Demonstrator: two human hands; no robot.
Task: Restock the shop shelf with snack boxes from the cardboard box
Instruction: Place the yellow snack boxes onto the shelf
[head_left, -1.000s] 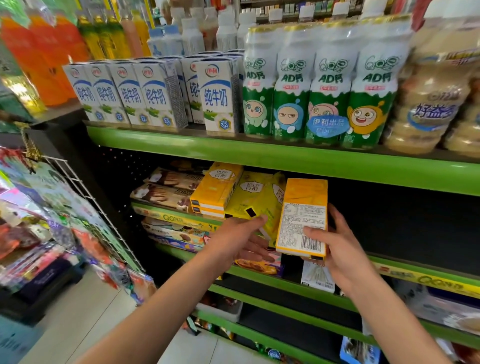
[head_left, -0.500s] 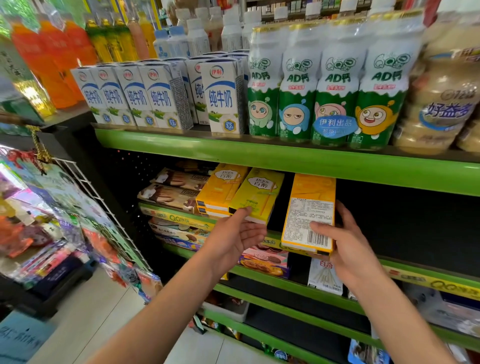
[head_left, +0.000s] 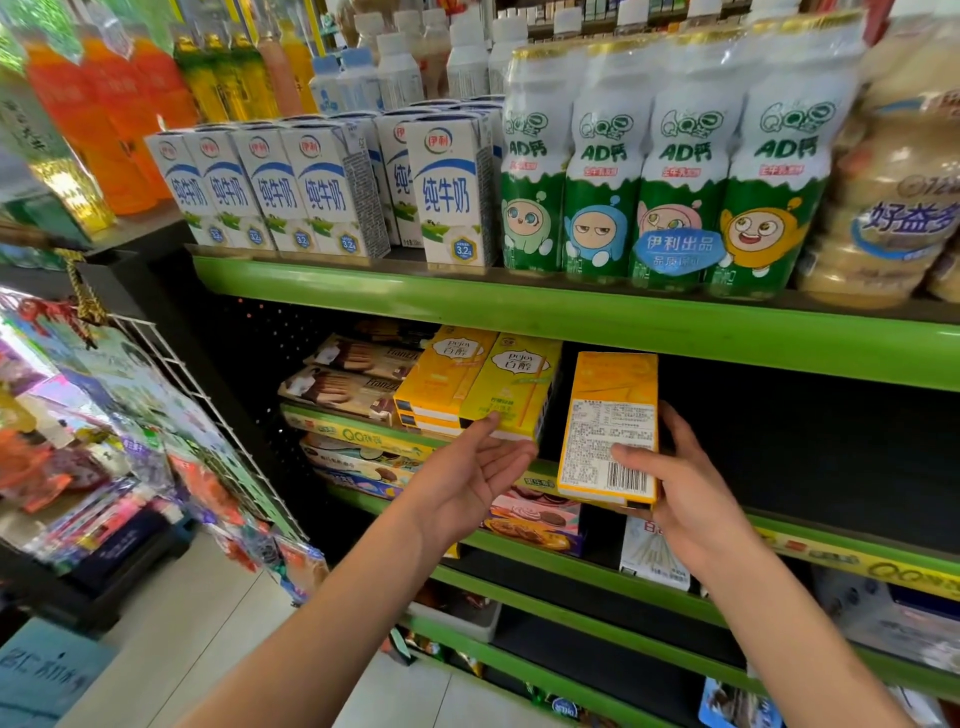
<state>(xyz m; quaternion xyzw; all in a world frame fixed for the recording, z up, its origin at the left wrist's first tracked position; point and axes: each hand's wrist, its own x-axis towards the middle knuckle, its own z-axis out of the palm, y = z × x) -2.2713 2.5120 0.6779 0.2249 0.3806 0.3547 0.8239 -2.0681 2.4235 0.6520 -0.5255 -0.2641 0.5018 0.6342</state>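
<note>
Shelving unit, green-edged: the middle shelf is the one being restocked, its right half dark and bare as far as the view reaches. Upper shelf: milk cartons and green-and-white drink bottles, not part of the job. Stock already placed: two stacks of yellow snack boxes lying flat at the shelf front, brown biscuit boxes to their left. Item in hand: one orange snack box, upright, back label and barcode toward the camera, held at the shelf edge just right of the stacks. Right hand grasps it by the lower end, thumb over the barcode. Left hand holds nothing, palm up and fingers relaxed, fingertips at the front of the nearer stack. Step judged: placing a box; the next move calls for laying it flat and sliding it in beside the stacks. Not in view: the cardboard box. Lower shelves are cut off, and the box's front face is turned away.
</note>
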